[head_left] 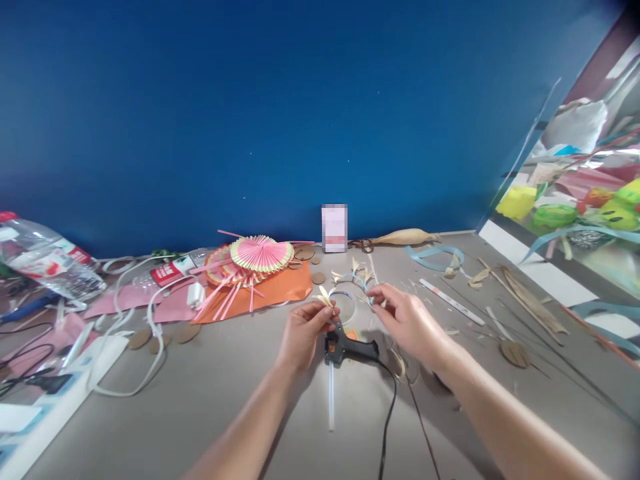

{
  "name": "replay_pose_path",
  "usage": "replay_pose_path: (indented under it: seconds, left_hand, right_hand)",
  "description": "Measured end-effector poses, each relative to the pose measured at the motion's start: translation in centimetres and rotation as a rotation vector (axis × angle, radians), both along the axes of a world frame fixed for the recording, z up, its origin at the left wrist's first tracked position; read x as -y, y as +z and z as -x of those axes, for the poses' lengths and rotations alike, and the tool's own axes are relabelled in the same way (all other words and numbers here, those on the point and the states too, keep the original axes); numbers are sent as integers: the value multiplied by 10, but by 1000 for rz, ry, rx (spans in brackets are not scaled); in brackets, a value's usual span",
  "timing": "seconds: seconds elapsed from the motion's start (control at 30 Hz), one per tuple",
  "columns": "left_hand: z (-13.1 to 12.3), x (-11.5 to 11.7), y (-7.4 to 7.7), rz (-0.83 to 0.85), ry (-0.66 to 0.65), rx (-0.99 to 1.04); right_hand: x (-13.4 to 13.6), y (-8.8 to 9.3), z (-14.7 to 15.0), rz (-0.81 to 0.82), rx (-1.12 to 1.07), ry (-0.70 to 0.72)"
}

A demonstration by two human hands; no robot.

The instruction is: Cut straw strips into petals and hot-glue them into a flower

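Note:
In the head view, my left hand point(309, 328) pinches a small pale dried-leaf flower point(325, 296) at its fingertips. My right hand point(400, 317) has its thumb and fingers pressed together at the right side of a wreath point(357, 283) with pale flowers and light blue ribbon; what they hold is too small to name. A white ring shape shows between the hands. Below it, a black glue gun point(353, 349) lies on the table with a clear glue stick point(331, 397) sticking out of its back.
Pink paper fans point(261, 254) lie on orange paper point(295, 287) at the left, near bottles point(50, 260), cables and a power strip point(65, 393). A card point(335, 229) leans on the blue wall. Dried husks point(533, 300), blue ribbon point(435, 255) and a white strip point(451, 301) lie right.

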State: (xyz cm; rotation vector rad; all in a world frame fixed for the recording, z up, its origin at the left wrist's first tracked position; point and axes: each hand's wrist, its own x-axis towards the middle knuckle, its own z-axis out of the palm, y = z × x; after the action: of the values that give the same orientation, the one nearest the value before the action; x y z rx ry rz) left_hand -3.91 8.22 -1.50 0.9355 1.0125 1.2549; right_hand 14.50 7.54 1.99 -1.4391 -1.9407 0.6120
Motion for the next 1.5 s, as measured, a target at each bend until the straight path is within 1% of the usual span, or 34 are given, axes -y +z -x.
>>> replay_pose_path:
  seconds: [0.1,0.17,0.23,0.33,0.4,0.77,1.07,1.23,1.5]
  left_hand:
    - [1,-1,0,-15,-12,33]
    - [1,-1,1,-24,-22,37]
    - [1,0,2,-26,-25,32]
    - [1,1,3,-23,-24,23]
    - [0,2,3,-22,-22,16]
    - [0,3,2,-25,-6,-5]
    - [-1,3,1,-30,2,-59]
    - [-1,3,1,-53,1,-60]
    - [0,3,0,-61,-15,-67]
  right_hand:
    - [8,-3,29,190,-456,110]
    - [11,-8,41,284,-620,136]
    - [12,-13,47,318,-690,91]
    - [11,-19,47,323,-690,8]
    - [10,-22,46,325,-660,-10]
    - [10,-29,48,324,-597,-8]
    - [9,-31,48,328,-610,-14]
    - [9,-31,49,362,-630,-19]
    - [9,-31,50,390,-674,12]
